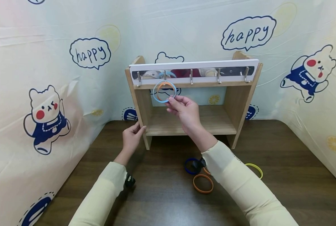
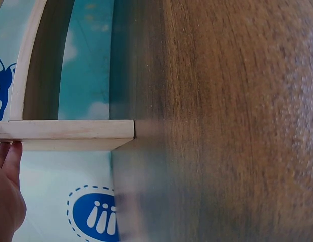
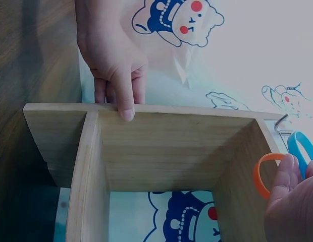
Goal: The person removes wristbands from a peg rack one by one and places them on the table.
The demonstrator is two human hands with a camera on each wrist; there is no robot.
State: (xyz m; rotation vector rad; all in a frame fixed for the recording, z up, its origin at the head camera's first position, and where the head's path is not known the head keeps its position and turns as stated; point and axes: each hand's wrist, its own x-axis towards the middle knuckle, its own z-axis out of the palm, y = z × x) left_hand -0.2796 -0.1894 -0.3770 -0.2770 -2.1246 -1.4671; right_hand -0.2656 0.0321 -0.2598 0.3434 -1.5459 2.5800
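Loose rings point(image 1: 203, 183) lie near the desk's front edge, head view only. I note right hand point(image 1: 185, 111) pinching blue ring point(image 1: 164, 91) and orange ring point(image 3: 262, 174) at the hook point(image 1: 165, 75); left hand point(image 1: 131, 138) fingers straight on shelf's point(image 1: 185, 122) left side.

- The right hand point(image 1: 185, 110) is reaching up and forward, its arm stretching away from the body in a cream sleeve.
- Its fingertips point(image 1: 172, 99) are pinching together, thumb against the first fingers, with the wrist bending slightly upward.
- The left hand point(image 1: 131, 137) is sitting lower and closer to the body, its forearm angling inward.
- Its fingers point(image 3: 123, 96) are lying straight and pressing flat, thumb on the near side.
- Both wrists are wearing a small dark camera mount.
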